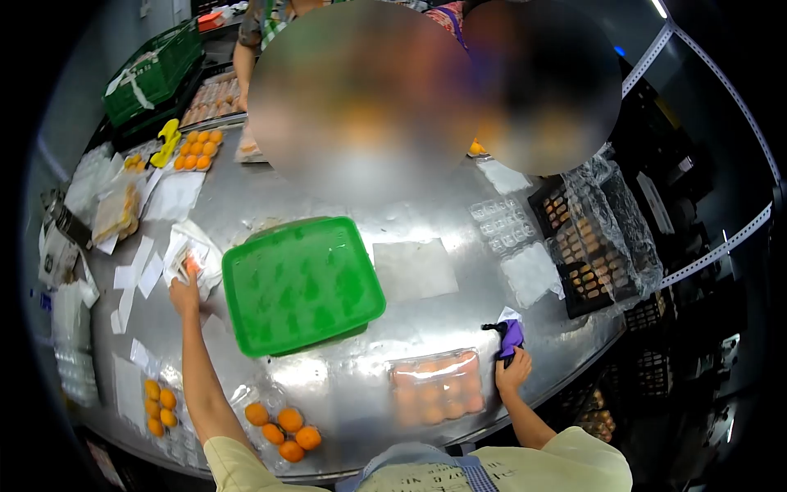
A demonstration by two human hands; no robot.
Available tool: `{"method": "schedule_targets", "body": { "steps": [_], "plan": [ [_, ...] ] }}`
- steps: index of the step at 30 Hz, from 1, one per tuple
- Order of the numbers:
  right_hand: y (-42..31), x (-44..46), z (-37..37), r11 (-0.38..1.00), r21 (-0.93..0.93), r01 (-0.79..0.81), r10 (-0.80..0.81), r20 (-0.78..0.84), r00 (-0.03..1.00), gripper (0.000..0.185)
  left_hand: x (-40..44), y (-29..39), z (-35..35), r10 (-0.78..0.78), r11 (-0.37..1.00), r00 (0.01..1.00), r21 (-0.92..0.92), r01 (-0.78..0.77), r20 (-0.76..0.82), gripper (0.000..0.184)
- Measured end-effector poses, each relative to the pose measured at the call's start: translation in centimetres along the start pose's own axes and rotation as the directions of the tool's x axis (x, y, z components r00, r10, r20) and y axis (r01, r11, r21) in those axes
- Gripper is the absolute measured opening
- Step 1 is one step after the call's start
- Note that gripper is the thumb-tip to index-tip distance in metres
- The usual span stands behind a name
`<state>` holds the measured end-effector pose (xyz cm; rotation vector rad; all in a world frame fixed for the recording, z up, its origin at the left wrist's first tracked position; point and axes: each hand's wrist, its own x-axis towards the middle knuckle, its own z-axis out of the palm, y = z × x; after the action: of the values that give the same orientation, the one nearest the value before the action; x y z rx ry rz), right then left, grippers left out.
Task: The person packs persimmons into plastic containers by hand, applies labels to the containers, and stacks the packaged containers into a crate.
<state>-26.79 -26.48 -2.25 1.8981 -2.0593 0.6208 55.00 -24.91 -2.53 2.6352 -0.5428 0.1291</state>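
My left hand [185, 289] reaches out on the left, its fingers on a crumpled white cloth [205, 246] beside the green tray [303, 285]. On the right, my right hand [514, 371] is closed on a purple tool [511, 336] with black parts, low over the table. Just left of that hand lies a closed clear pack of round, orange-pink items [437, 387]. Near the front edge, several orange fruits [290, 420] sit in an open clear tray, and more orange fruits [153, 408] lie to their left.
A black crate [584, 299] with eggs and plastic film stands at the right. Egg-tray plastic [502, 223] and white sheets [414, 269] lie on the metal table [344, 369]. A packed fruit tray [197, 150] and a green crate [156, 74] are back left. People stand across the table, blurred.
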Motion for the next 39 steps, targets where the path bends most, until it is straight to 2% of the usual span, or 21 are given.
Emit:
{"method": "schedule_targets", "body": {
  "steps": [3, 6, 7, 10, 11, 14, 17, 20, 23, 26, 29, 32, 33, 34, 35, 37, 38, 39],
  "plan": [
    [-0.3, 0.2, -0.2, 1.000, 0.004, -0.024, 0.024, 0.038, 0.999, 0.046, 0.2, 1.7, 0.2, -0.115, 0.988, 0.992, 0.106, 0.108, 0.060, 0.082],
    [-0.5, 0.4, -0.4, 0.999, -0.015, -0.040, 0.041, 0.050, 0.998, 0.047, 0.7, 2.2, 0.0, -0.143, 0.981, 0.986, 0.141, 0.130, 0.084, 0.080],
    [-0.3, 0.3, -0.4, 0.999, -0.017, -0.038, 0.038, 0.051, 0.998, 0.047, 1.3, 1.9, -0.1, -0.120, 0.991, 0.980, 0.086, 0.107, 0.158, 0.080],
    [0.0, 0.4, 0.2, 0.999, 0.002, -0.037, 0.037, 0.051, 0.998, 0.046, 0.9, 2.9, -1.6, -0.156, 0.986, 0.970, 0.088, 0.142, 0.185, 0.075],
    [0.0, 0.5, 0.1, 0.999, 0.010, -0.039, 0.039, 0.054, 0.998, 0.046, 1.9, 1.0, 0.0, -0.095, 0.994, 0.981, -0.045, 0.104, 0.168, 0.070],
    [-0.5, 0.6, -0.4, 0.999, 0.001, -0.051, 0.051, 0.062, 0.997, 0.045, 1.8, 1.6, -0.4, -0.227, 0.972, 0.973, -0.040, 0.229, 0.050, 0.065],
    [-0.4, 0.6, -0.5, 0.998, -0.011, -0.062, 0.063, 0.078, 0.995, 0.046, 3.6, -1.7, 2.5, -0.200, 0.973, 0.980, -0.117, 0.199, -0.001, 0.066],
    [-0.5, 0.6, -0.6, 0.997, -0.007, -0.076, 0.076, 0.084, 0.994, 0.046, 2.8, -0.9, 0.9, -0.214, 0.956, 0.976, -0.217, 0.199, -0.049, 0.053],
    [-0.9, 0.7, -0.9, 0.997, -0.004, -0.080, 0.080, 0.080, 0.994, 0.046, 1.7, 0.6, -2.3, -0.254, 0.939, 0.967, -0.240, 0.248, 0.005, 0.046],
    [-1.1, 0.8, -1.3, 0.997, 0.008, -0.082, 0.081, 0.067, 0.994, 0.045, 2.8, -1.0, -1.9, -0.264, 0.945, 0.955, -0.235, 0.228, -0.134, 0.046],
    [-1.0, 0.7, -1.3, 0.996, 0.042, -0.076, 0.074, 0.045, 0.996, 0.044, 4.2, -2.9, -2.6, -0.139, 0.980, 0.924, -0.182, 0.078, -0.357, 0.045],
    [-0.3, 0.8, -1.4, 0.996, 0.064, -0.065, 0.059, 0.081, 0.995, 0.048, 3.7, -0.8, -6.7, -0.112, 0.884, 0.940, -0.464, -0.054, -0.323, 0.047],
    [0.0, 1.0, -1.5, 0.996, 0.077, -0.050, 0.042, 0.109, 0.993, 0.049, 1.6, 1.7, -9.6, -0.119, 0.782, 0.978, -0.624, -0.015, -0.173, 0.044],
    [0.6, 1.3, -1.7, 0.995, 0.090, -0.032, 0.019, 0.141, 0.990, 0.051, -1.2, 3.9, -11.8, -0.030, 0.617, 0.995, -0.785, -0.059, -0.099, 0.039],
    [1.9, 1.7, -1.9, 0.989, 0.147, -0.024, -0.015, 0.259, 0.966, 0.055, -4.4, 5.9, -13.8, 0.073, 0.421, 0.996, -0.905, -0.068, -0.042, 0.035],
    [0.0, 3.6, -6.6, 0.997, -0.068, -0.045, 0.069, 0.415, 0.907, 0.059, -12.8, 9.5, -18.6, 0.214, 0.421, 0.974, -0.907, -0.026, 0.071, 0.023],
    [-1.3, 4.8, -9.2, 0.984, -0.173, -0.035, 0.116, 0.482, 0.868, 0.061, -16.7, 10.1, -19.9, 0.357, 0.400, 0.925, -0.916, -0.024, 0.131, 0.021],
    [-2.1, 6.1, -10.5, 0.997, -0.075, 0.000, 0.031, 0.406, 0.913, 0.062, -20.8, 10.8, -21.0, 0.446, 0.386, 0.878, -0.922, -0.012, 0.175, 0.018]
  ]
}}
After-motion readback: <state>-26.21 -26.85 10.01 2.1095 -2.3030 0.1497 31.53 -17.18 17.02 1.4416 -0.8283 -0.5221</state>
